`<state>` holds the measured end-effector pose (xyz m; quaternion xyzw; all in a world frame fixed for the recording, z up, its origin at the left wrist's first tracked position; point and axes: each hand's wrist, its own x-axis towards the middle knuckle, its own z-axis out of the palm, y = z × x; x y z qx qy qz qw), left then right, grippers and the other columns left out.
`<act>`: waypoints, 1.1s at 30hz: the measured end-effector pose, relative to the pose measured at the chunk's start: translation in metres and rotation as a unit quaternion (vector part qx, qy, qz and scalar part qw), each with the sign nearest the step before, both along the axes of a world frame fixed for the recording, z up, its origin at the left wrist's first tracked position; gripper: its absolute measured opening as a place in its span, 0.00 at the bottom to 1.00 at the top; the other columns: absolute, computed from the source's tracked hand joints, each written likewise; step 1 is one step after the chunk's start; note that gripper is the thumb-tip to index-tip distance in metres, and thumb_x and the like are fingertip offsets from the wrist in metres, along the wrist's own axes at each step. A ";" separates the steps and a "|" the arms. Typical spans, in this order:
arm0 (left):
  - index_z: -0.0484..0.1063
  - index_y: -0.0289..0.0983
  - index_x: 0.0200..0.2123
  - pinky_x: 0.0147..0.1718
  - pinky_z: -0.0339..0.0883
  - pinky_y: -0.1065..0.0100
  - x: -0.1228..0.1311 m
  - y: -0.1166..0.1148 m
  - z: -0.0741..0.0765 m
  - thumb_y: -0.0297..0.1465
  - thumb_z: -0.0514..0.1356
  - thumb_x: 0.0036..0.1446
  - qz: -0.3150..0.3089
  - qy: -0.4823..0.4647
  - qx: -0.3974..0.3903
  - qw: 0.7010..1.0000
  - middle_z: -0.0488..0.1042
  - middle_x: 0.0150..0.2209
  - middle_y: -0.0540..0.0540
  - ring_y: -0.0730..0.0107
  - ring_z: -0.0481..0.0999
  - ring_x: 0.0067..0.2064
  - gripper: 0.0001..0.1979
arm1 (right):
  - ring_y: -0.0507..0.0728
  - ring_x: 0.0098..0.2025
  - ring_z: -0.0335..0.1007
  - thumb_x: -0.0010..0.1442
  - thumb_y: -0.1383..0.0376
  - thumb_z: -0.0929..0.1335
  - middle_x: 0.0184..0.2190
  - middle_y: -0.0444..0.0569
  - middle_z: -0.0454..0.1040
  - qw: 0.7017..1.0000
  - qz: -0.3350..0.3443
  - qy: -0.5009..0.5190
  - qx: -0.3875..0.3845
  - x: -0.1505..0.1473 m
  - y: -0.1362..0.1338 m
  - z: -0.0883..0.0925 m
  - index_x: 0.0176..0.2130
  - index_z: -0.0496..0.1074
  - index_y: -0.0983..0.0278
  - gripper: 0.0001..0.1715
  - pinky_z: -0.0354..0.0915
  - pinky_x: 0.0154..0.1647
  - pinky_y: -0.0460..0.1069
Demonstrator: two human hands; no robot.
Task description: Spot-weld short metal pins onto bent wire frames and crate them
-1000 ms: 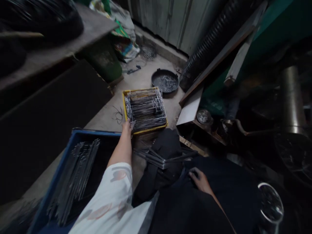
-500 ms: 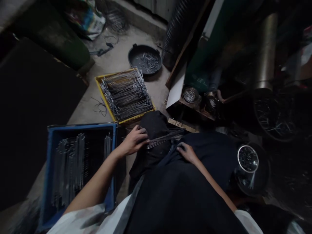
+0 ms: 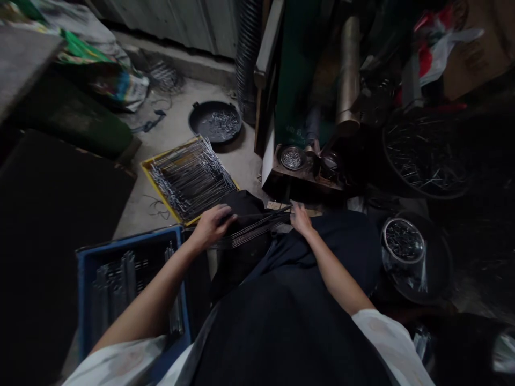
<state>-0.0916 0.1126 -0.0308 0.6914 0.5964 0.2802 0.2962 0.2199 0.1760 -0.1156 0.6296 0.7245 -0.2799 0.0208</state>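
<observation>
A loose bundle of thin metal rods [image 3: 251,231] lies across my dark-clothed lap. My left hand [image 3: 212,224] is closed at the bundle's left end, with its fingers curled over the rods. At the other end my right hand [image 3: 300,217] pinches rod tips between thumb and fingers. The rods slant slightly upward from left to right. Just beyond my knee stands a yellow crate [image 3: 161,197] full of similar rods. A blue crate [image 3: 131,242] with upright bundles of rods sits beside my left forearm, which covers part of it.
A black pan [image 3: 197,131] with small metal pieces rests on the concrete floor. Ahead right is a green machine [image 3: 295,96] with a small dish [image 3: 292,158] of metal bits. A round container [image 3: 403,240] of small parts and a large basin [image 3: 426,166] stand at the right.
My right hand has moved forward from my lap to the rods' right end and closed on them. My left hand stays at the left end. The view has turned to the right.
</observation>
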 end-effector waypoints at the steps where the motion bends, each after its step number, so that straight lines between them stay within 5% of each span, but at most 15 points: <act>1: 0.63 0.40 0.26 0.36 0.62 0.62 0.000 0.002 0.001 0.44 0.55 0.60 0.006 0.003 -0.012 1.000 0.68 0.29 0.45 0.60 0.69 0.33 0.15 | 0.60 0.54 0.70 0.65 0.68 0.61 0.61 0.58 0.62 0.999 0.036 -0.017 -0.011 -0.002 0.010 -0.002 0.66 0.60 0.60 0.31 0.66 0.53 0.52; 4: 0.62 0.39 0.27 0.34 0.60 0.65 -0.002 0.013 0.006 0.45 0.55 0.59 -0.030 0.000 -0.050 0.998 0.67 0.27 0.47 0.64 0.67 0.31 0.17 | 0.60 0.52 0.70 0.68 0.67 0.60 0.54 0.56 0.70 0.988 0.126 -0.092 -0.019 -0.008 0.031 -0.006 0.59 0.69 0.61 0.23 0.66 0.51 0.51; 6: 0.62 0.38 0.27 0.33 0.57 0.67 -0.006 0.024 0.011 0.44 0.54 0.61 -0.115 -0.001 -0.060 0.991 0.67 0.27 0.48 0.66 0.66 0.31 0.17 | 0.60 0.51 0.71 0.68 0.66 0.60 0.51 0.55 0.72 0.982 0.151 -0.115 0.002 -0.011 0.038 -0.006 0.57 0.70 0.61 0.21 0.67 0.48 0.51; 12: 0.65 0.36 0.25 0.30 0.54 0.68 -0.017 0.051 0.015 0.41 0.58 0.59 -0.173 -0.011 -0.070 0.982 0.65 0.24 0.50 0.71 0.62 0.28 0.16 | 0.59 0.55 0.69 0.65 0.63 0.64 0.57 0.51 0.71 0.968 0.248 -0.042 0.023 -0.018 0.037 -0.001 0.59 0.69 0.58 0.23 0.67 0.50 0.49; 19: 0.73 0.33 0.28 0.28 0.55 0.69 -0.022 0.057 0.005 0.38 0.62 0.59 -0.245 -0.029 -0.086 0.965 0.71 0.25 0.49 0.72 0.64 0.26 0.14 | 0.62 0.55 0.68 0.61 0.70 0.66 0.54 0.55 0.74 0.935 0.334 -0.118 0.032 -0.019 0.035 0.001 0.59 0.70 0.58 0.28 0.66 0.50 0.53; 27: 0.69 0.34 0.25 0.26 0.53 0.69 -0.033 0.045 0.013 0.37 0.61 0.60 -0.262 -0.033 -0.078 0.961 0.66 0.22 0.51 0.74 0.61 0.25 0.15 | 0.59 0.48 0.72 0.65 0.67 0.63 0.50 0.52 0.77 0.925 0.347 -0.134 0.083 -0.020 0.047 0.019 0.56 0.73 0.56 0.22 0.65 0.39 0.48; 33: 0.70 0.34 0.27 0.27 0.54 0.69 -0.031 0.040 0.014 0.36 0.60 0.60 -0.197 -0.027 -0.044 0.979 0.67 0.23 0.51 0.73 0.62 0.26 0.13 | 0.61 0.50 0.69 0.67 0.64 0.63 0.51 0.57 0.74 0.927 0.313 -0.148 0.140 -0.032 0.044 0.006 0.56 0.72 0.61 0.19 0.63 0.37 0.48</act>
